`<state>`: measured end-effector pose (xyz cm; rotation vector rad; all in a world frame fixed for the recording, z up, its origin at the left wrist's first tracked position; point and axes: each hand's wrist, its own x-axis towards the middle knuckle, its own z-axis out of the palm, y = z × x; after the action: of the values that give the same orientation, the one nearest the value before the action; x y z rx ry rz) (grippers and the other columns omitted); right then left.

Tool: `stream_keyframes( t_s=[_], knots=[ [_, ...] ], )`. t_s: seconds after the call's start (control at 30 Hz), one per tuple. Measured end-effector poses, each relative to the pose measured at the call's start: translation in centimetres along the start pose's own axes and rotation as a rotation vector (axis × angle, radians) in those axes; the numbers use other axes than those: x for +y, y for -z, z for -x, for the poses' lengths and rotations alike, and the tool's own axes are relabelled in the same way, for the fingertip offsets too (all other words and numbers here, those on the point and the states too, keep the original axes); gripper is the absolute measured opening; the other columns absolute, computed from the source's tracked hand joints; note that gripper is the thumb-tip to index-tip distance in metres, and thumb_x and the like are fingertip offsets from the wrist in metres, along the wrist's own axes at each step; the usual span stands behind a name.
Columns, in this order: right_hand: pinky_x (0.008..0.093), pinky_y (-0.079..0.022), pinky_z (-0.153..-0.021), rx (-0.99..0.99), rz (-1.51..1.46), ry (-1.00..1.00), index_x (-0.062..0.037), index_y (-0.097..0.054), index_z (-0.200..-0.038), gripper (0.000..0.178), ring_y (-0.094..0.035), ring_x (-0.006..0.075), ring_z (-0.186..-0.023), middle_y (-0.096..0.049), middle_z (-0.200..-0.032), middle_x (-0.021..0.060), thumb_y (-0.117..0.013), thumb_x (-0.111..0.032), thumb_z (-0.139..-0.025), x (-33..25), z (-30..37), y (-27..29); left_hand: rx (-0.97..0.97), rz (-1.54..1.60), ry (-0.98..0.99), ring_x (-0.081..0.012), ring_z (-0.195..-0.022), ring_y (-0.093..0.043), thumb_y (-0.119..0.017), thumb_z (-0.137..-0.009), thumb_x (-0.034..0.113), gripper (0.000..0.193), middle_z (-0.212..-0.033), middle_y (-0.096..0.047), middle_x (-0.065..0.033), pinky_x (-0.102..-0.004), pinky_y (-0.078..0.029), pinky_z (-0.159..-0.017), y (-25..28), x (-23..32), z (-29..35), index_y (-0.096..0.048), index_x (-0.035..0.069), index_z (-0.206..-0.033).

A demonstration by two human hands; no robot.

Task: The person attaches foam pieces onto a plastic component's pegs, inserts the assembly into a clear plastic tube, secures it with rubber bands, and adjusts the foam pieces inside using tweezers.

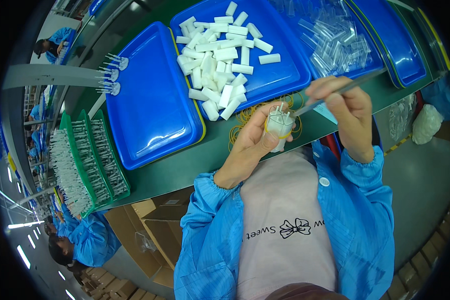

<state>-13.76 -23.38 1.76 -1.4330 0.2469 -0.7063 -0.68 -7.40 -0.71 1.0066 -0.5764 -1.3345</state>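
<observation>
My left hand (244,156) is closed around a small white cylindrical part (279,125), held upright above the table's near edge. A yellow band circles this part, and thin white prongs stick up from its top. Between the fingers of my right hand (354,112) is a pair of slim metal tweezers (312,106), slanting down to the left. Their tip reaches the right side of the white part's top; whether it grips anything there is too small to tell. Yellow rubber bands (235,134) lie in a loose pile just behind my left hand.
Beyond my hands, white blocks (225,54) fill part of a blue tray (285,82). Clear plastic tubes (337,47) lie in another tray at right. A bare blue tray (150,132) at left holds pronged white pieces (117,62) on its edge. Green racks (90,162) stand far left; co-workers sit beyond.
</observation>
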Motion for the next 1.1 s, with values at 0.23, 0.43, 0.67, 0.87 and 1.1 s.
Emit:
stream_keyframes(
  t_s=[0.23,0.43,0.67,0.87,1.1],
  knots=[
    [0.0265,-0.047,-0.074,-0.144,0.125,-0.007,-0.0005,-0.062,-0.091,0.018,-0.059,0.012,-0.082,-0.063,-0.085,0.0058,-0.056,-0.017,-0.092,0.1,-0.8,-0.8,-0.057,0.023,-0.022,-0.0143,-0.093,-0.055,-0.058,-0.089,0.039,0.066,-0.115,-0.054,-0.0086,-0.0245,-0.045,-0.072,0.5,-0.2,0.2,-0.032,0.003,-0.138],
    [0.0275,-0.047,-0.071,-0.165,0.034,-0.115,-0.001,-0.062,-0.089,0.018,-0.059,0.0126,-0.079,-0.063,-0.085,0.0053,-0.055,-0.017,-0.092,0.5,-0.8,-0.8,-0.041,0.062,0.019,-0.0139,-0.091,-0.055,-0.058,-0.09,0.037,0.066,-0.114,-0.055,-0.0089,-0.0244,-0.044,-0.071,0.7,-0.7,0.1,-0.03,0.002,-0.139],
    [0.026,-0.047,-0.071,-0.003,0.186,0.061,0.0008,-0.06,-0.091,0.016,-0.057,0.0112,-0.08,-0.061,-0.084,0.0055,-0.055,-0.015,-0.092,1.0,-0.6,-1.1,0.025,-0.022,-0.026,-0.014,-0.095,-0.054,-0.058,-0.091,0.033,0.067,-0.12,-0.05,-0.0077,-0.0251,-0.044,-0.072,0.7,-0.8,0.1,-0.026,0.003,-0.141],
    [0.0259,-0.047,-0.074,-0.049,0.061,-0.036,0.0007,-0.059,-0.093,0.019,-0.057,0.0108,-0.083,-0.059,-0.09,0.0049,-0.054,-0.018,-0.093,1.0,-0.9,-1.2,0.072,-0.117,-0.017,-0.0151,-0.094,-0.055,-0.059,-0.089,0.039,0.069,-0.119,-0.052,-0.0099,-0.0254,-0.044,-0.072,0.2,-0.7,0.2,-0.029,0.004,-0.14],
    [0.0256,-0.046,-0.072,-0.096,0.06,-0.061,0.0005,-0.059,-0.091,0.016,-0.057,0.0112,-0.081,-0.06,-0.087,0.0048,-0.055,-0.015,-0.091,0.9,-1.2,-1.3,0.018,-0.117,0.004,-0.0153,-0.1,-0.053,-0.063,-0.088,0.026,0.07,-0.125,-0.047,-0.0084,-0.0272,-0.045,-0.086,0.7,-0.6,0.2,-0.025,0.005,-0.143]
  ],
)
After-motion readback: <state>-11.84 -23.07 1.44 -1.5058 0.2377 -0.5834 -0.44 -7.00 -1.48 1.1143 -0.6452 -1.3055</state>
